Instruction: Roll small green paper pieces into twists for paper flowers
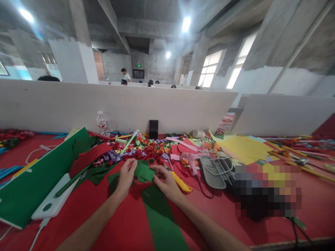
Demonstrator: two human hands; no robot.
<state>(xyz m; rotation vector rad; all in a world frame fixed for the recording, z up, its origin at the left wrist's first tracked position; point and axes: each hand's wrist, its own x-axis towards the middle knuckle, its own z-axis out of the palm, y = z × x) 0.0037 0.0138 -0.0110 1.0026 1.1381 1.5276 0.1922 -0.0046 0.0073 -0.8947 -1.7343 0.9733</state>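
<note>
Both my hands meet over a small green paper piece [143, 171] above the red table [314, 209]. My left hand [126, 176] pinches the piece's left edge with curled fingers. On the piece's right side my right hand [167, 181] grips it, fingers bent. A long green paper strip [162, 219] runs from under my hands toward me. Yellow-handled scissors [180, 182] lie just right of my right hand. A heap of small rolled paper flowers [146, 146] in red, purple and orange lies just beyond my hands.
A large green sheet [31, 184] and a white power bank [53, 200] lie at left. A pink glue gun [190, 160] and a grey tray [216, 170] sit right. Yellow sheets [243, 148], a water bottle [102, 122] and a black phone [153, 129] stand by the white partition [117, 104].
</note>
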